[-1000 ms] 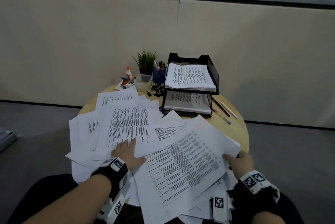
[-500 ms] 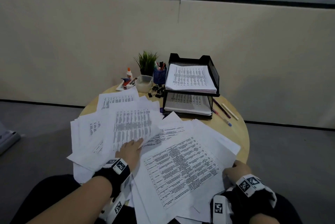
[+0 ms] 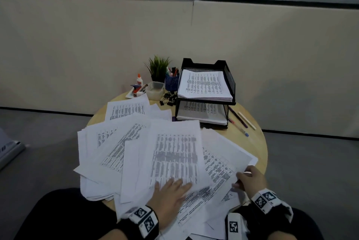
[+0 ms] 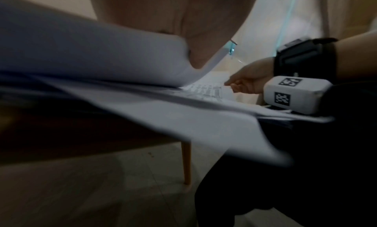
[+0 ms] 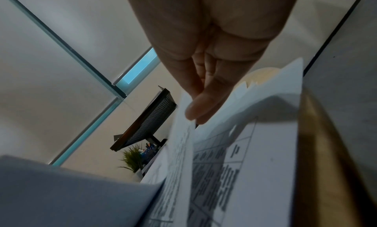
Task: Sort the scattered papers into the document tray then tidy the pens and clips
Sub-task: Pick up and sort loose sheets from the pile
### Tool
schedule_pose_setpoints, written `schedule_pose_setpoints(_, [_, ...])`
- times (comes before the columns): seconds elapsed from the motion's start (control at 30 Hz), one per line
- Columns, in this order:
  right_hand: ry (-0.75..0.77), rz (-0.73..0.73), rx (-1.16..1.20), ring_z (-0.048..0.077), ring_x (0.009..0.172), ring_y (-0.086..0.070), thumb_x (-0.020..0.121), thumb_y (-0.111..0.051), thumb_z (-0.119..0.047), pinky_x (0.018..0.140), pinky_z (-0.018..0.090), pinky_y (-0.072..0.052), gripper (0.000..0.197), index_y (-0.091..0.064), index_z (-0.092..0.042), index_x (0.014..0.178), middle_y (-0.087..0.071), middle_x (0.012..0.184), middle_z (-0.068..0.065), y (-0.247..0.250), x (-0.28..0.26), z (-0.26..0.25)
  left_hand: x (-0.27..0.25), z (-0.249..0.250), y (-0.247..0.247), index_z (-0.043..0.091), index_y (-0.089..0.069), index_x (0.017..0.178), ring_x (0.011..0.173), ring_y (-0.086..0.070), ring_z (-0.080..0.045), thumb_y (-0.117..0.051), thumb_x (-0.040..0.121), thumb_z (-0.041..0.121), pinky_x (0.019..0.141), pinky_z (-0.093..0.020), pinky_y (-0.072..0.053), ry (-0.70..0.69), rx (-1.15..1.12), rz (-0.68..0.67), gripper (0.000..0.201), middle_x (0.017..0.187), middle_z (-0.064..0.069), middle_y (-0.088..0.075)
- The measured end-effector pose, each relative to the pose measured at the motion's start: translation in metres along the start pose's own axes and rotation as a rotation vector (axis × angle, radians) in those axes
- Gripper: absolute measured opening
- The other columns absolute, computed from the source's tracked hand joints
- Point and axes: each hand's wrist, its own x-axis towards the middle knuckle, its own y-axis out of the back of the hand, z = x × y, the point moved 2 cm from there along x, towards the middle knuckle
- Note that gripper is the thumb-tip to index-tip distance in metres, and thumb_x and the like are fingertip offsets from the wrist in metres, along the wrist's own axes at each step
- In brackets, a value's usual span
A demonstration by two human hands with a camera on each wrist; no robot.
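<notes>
Many printed papers [image 3: 120,142] lie scattered over the round wooden table [image 3: 256,142]. My left hand [image 3: 171,189] presses flat, fingers straight, on the near edge of a blurred printed sheet [image 3: 175,154] atop the pile. My right hand [image 3: 249,178] pinches the edge of a sheet [image 5: 183,149] at the pile's right side, thumb against fingers [image 5: 195,111]. The black two-tier mesh document tray [image 3: 229,80] stands at the back with paper stacks on both levels. Loose pens [image 3: 240,121] lie right of the tray. Black binder clips [image 3: 168,100] sit left of it.
At the back stand a blue pen cup [image 3: 172,82], a small plant [image 3: 158,66], a clear plastic box [image 3: 155,89], a glue bottle [image 3: 139,79] and a stapler [image 3: 136,90]. Some sheets overhang the table's near edge above my lap.
My left hand has slid right and nearer, dragging a printed sheet over the pile in front of me. The right hand keeps its hold on the right edge.
</notes>
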Motion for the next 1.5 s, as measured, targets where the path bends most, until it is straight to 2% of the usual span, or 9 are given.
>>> schedule_pose_setpoints(0.2, [-0.050, -0.004, -0.046, 0.025, 0.042, -0.055, 0.089, -0.051, 0.005, 0.040, 0.028, -0.051, 0.024, -0.044, 0.001, 0.112, -0.053, 0.086, 0.021, -0.002, -0.006, -0.001, -0.002, 0.011, 0.008, 0.038, -0.026, 0.145, 0.146, -0.007, -0.016, -0.020, 0.090, 0.066, 0.117, -0.054, -0.001, -0.121, 0.070, -0.145, 0.061, 0.158, 0.005, -0.014])
schedule_pose_setpoints(0.3, [-0.039, -0.004, -0.467, 0.029, 0.081, -0.058, 0.085, -0.064, -0.013, 0.073, 0.033, -0.051, 0.047, -0.045, 0.003, 0.125, -0.058, 0.094, 0.014, -0.005, -0.005, 0.001, 0.009, 0.005, 0.030, 0.030, -0.052, 0.127, 0.130, -0.039, -0.018, -0.024, 0.094, 0.059, 0.110, -0.047, -0.029, -0.078, -0.025, 0.009, 0.052, 0.136, -0.001, -0.049])
schedule_pose_setpoints(0.43, [-0.102, -0.063, -0.707, 0.026, 0.092, -0.053, 0.081, -0.067, -0.022, 0.073, 0.027, -0.045, 0.055, -0.044, 0.003, 0.124, -0.056, 0.116, 0.018, -0.011, -0.016, -0.003, 0.035, -0.041, 0.051, 0.014, -0.043, 0.135, 0.130, -0.040, -0.024, -0.042, 0.090, 0.058, 0.108, -0.042, -0.035, 0.365, -0.240, 0.282, 0.063, 0.143, -0.007, -0.041])
schedule_pose_setpoints(0.57, [-0.161, -0.216, -0.790, 0.019, 0.086, -0.050, 0.084, -0.064, -0.027, 0.076, 0.025, -0.045, 0.044, -0.049, 0.001, 0.115, -0.049, 0.086, 0.003, -0.011, -0.026, 0.001, 0.047, -0.078, 0.059, 0.007, -0.027, 0.144, 0.134, -0.036, -0.029, -0.050, 0.083, 0.063, 0.108, -0.041, -0.036, 0.580, -0.161, 0.198, 0.086, 0.149, -0.014, -0.029])
schedule_pose_setpoints(0.7, [-0.141, -0.179, -0.760, 0.025, 0.101, -0.059, 0.078, -0.068, -0.031, 0.076, 0.028, -0.048, 0.045, -0.053, -0.002, 0.109, -0.060, 0.104, 0.011, -0.013, -0.029, 0.012, 0.055, -0.083, 0.065, 0.008, -0.034, 0.140, 0.122, -0.050, -0.029, -0.057, 0.078, 0.064, 0.096, -0.034, -0.045, 0.544, -0.201, 0.154, 0.087, 0.142, -0.014, -0.039])
schedule_pose_setpoints(0.87, [-0.089, -0.081, -0.500, 0.029, 0.111, -0.054, 0.084, -0.067, -0.022, 0.090, 0.030, -0.043, 0.061, -0.041, 0.000, 0.135, -0.049, 0.133, 0.019, -0.008, -0.027, 0.016, 0.062, -0.078, 0.062, 0.020, -0.057, 0.118, 0.099, -0.062, -0.020, -0.068, 0.075, 0.045, 0.080, -0.024, -0.048, 0.403, -0.417, 0.135, 0.051, 0.116, -0.003, -0.065])
schedule_pose_setpoints(1.1, [-0.105, -0.067, -0.223, 0.031, 0.093, -0.061, 0.083, -0.068, -0.014, 0.093, 0.049, -0.049, 0.050, -0.047, -0.002, 0.127, -0.054, 0.120, 0.017, -0.007, -0.021, 0.021, 0.054, -0.072, 0.045, 0.008, -0.057, 0.123, 0.108, -0.058, -0.021, -0.067, 0.082, 0.022, 0.094, -0.028, -0.045, 0.357, -0.585, 0.053, 0.044, 0.123, -0.007, -0.061])
schedule_pose_setpoints(1.37, [-0.082, 0.110, -0.067, 0.033, 0.123, -0.048, 0.084, -0.069, -0.027, 0.101, 0.039, -0.036, 0.074, -0.031, -0.002, 0.142, -0.048, 0.136, 0.019, 0.010, -0.024, 0.006, 0.028, -0.077, 0.044, 0.003, -0.050, 0.129, 0.110, -0.054, -0.019, -0.057, 0.090, 0.003, 0.099, -0.029, -0.037, 0.248, -0.977, 0.269, 0.040, 0.126, -0.010, -0.058])
schedule_pose_setpoints(1.5, [-0.133, -0.018, 0.016, 0.029, 0.096, -0.064, 0.068, -0.075, -0.054, 0.096, 0.048, -0.048, 0.067, -0.062, -0.001, 0.108, -0.069, 0.102, 0.015, 0.003, -0.018, 0.014, 0.026, -0.076, 0.046, 0.003, -0.050, 0.130, 0.107, -0.055, -0.019, -0.059, 0.089, 0.002, 0.096, -0.028, -0.038, 0.247, -1.121, 0.292, 0.042, 0.125, -0.009, -0.059])
